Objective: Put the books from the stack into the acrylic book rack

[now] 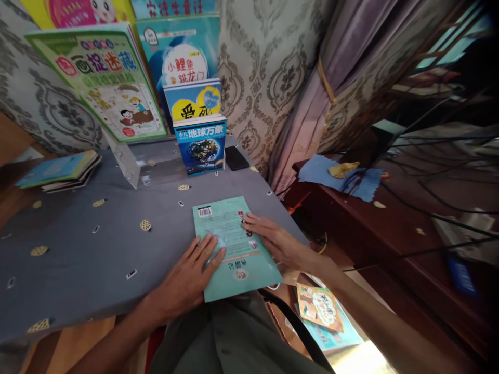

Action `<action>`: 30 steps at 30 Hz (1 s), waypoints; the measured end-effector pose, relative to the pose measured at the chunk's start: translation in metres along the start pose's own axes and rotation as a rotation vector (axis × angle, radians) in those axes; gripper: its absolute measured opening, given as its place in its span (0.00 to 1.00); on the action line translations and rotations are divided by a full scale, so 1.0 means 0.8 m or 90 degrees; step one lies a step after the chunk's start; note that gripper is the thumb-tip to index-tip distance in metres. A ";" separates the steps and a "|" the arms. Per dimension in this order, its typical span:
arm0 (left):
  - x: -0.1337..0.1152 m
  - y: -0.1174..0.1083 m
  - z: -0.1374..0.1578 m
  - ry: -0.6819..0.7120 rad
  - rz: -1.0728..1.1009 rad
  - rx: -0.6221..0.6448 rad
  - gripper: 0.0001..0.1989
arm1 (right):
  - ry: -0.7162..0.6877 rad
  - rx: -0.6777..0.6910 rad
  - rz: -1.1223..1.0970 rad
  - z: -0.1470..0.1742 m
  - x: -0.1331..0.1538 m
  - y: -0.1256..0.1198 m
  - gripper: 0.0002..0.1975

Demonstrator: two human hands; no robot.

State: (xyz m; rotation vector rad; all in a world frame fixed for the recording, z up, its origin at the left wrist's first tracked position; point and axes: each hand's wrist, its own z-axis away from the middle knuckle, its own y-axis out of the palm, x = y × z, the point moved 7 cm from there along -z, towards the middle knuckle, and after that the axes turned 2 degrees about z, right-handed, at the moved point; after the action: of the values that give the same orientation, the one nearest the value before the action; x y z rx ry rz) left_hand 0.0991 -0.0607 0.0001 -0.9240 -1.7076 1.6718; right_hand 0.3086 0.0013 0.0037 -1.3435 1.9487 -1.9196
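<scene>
A teal book (pixel 234 259) lies at the table's front edge with its back cover up, the barcode at its far left corner and its print upside down to me. Across its left edge my left hand (pixel 195 267) rests flat, fingers stretched over the cover. My right hand (pixel 275 239) lies over the book's right edge, fingers extended and touching the cover. Neither hand is wrapped round it. Beyond the book, a blue book with a globe (pixel 202 148) stands upright in front of other books.
A green picture book (pixel 105 88) leans on the display stand (pixel 125 161). Stacked books (pixel 58 169) lie at the table's left, a black phone (pixel 236 158) beside the globe book. Books (pixel 322 311) are low on the right. A dark red cabinet (pixel 390 218) carries a blue cloth (pixel 339 176) and cables.
</scene>
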 end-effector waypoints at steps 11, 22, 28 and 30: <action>0.010 -0.033 -0.003 0.001 0.114 0.006 0.40 | -0.024 0.026 -0.031 0.051 0.009 -0.007 0.28; 0.057 -0.127 -0.023 -0.081 0.377 -0.073 0.24 | -0.063 -0.137 -0.159 0.011 0.012 -0.057 0.22; 0.096 -0.151 -0.041 -0.175 0.549 -0.236 0.19 | 0.005 -0.276 -0.221 -0.033 0.003 -0.084 0.20; 0.113 -0.147 -0.050 -0.197 0.584 -0.303 0.20 | 0.047 -0.337 -0.229 -0.050 -0.002 -0.089 0.19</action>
State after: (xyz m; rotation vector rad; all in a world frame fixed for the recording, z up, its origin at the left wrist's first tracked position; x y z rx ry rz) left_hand 0.0666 0.0383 0.1132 -1.9843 -2.1017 2.0527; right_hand 0.3208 0.0459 0.0717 -1.8880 2.5179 -1.6514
